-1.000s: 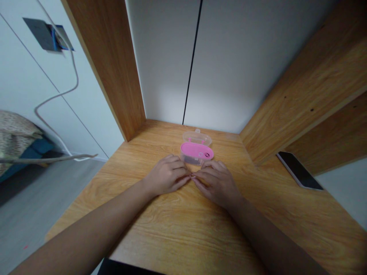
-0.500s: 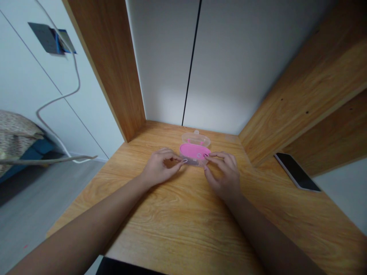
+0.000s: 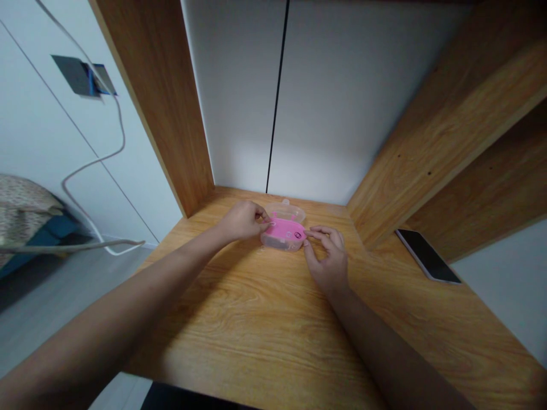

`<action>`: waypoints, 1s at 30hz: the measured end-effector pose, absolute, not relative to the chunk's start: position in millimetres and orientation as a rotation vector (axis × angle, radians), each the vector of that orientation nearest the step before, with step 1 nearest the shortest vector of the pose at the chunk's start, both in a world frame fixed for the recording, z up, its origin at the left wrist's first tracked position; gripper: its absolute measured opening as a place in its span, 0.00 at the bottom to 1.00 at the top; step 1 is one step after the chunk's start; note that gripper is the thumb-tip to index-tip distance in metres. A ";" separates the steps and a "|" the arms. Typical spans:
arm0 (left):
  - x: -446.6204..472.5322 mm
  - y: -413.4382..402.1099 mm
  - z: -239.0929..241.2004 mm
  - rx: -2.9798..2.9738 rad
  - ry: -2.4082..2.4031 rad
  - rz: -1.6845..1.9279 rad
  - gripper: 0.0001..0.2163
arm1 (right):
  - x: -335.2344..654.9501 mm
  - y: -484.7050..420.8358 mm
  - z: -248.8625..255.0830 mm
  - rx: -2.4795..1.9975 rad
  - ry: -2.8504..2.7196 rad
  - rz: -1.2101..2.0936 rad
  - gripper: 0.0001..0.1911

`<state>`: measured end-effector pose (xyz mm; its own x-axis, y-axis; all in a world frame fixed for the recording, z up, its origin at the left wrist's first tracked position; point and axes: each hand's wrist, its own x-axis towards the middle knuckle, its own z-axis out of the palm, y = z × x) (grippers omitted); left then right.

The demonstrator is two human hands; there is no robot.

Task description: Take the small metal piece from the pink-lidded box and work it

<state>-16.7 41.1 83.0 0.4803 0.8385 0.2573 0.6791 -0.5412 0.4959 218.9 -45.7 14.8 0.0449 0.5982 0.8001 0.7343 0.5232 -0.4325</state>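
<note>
A small oval plastic box [image 3: 277,244] with clear sides stands on the tabletop, its pink inner surface [image 3: 282,229] showing. Its clear lid [image 3: 294,213] is tipped back behind it. Above the left part of the pink surface, my left hand [image 3: 247,221] pinches a small pale loop [image 3: 272,224]. My right hand [image 3: 330,255] has thumb and fingertips closed on the right end of the box. A dark loop [image 3: 298,235] lies on the pink surface near those fingertips, beside a paler loop [image 3: 289,234]. Small pale bits show at the front of the box.
A phone [image 3: 427,256] lies flat on the wooden tabletop [image 3: 256,319] at the right. Wooden panels [image 3: 158,102] and a pale back wall [image 3: 239,114] enclose the surface. At the left hangs a white cable [image 3: 122,125].
My left hand has moved the pale loop from the box's front over the pink surface. The dark loop has left my right fingertips and lies on the pink. The view has shifted slightly.
</note>
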 end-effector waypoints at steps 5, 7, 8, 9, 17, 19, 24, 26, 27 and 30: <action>-11.1 48.7 81.5 2.424 1.253 0.626 0.09 | 218.5 -46.0 14.1 -1.157 -1.625 -0.145 0.13; -13.5 48.9 82.1 2.438 1.249 0.631 0.09 | 218.6 -45.8 14.4 -1.155 -1.628 -0.151 0.13; -15.7 48.1 82.4 2.446 1.250 0.645 0.09 | 218.6 -45.8 14.6 -1.155 -1.630 -0.152 0.13; -18.2 46.6 82.2 2.452 1.252 0.668 0.09 | 218.7 -45.8 15.0 -1.156 -1.630 -0.151 0.13; -34.8 12.0 49.5 2.513 1.221 0.831 0.04 | 216.7 -50.8 18.3 -1.137 -1.671 -0.154 0.13; -38.0 5.1 38.6 2.563 1.128 0.755 0.04 | 216.0 -52.0 18.5 -1.132 -1.697 -0.151 0.14; -45.2 2.9 22.1 2.653 1.064 0.654 0.10 | 212.9 -52.7 20.3 -1.113 -1.727 -0.164 0.14; -46.4 4.9 18.4 2.664 1.032 0.658 0.10 | 211.8 -52.7 21.5 -1.110 -1.738 -0.172 0.13; -46.6 5.8 16.9 2.662 1.010 0.660 0.10 | 211.5 -52.8 21.9 -1.111 -1.744 -0.172 0.13; -46.9 7.3 13.6 2.644 0.979 0.681 0.09 | 211.3 -53.5 22.4 -1.110 -1.757 -0.170 0.12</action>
<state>-46.9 7.3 13.6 0.6669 0.6624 0.3412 0.5504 -0.7466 0.3738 211.3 -53.5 22.4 -0.0691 0.5982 0.7983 0.7404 0.5671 -0.3609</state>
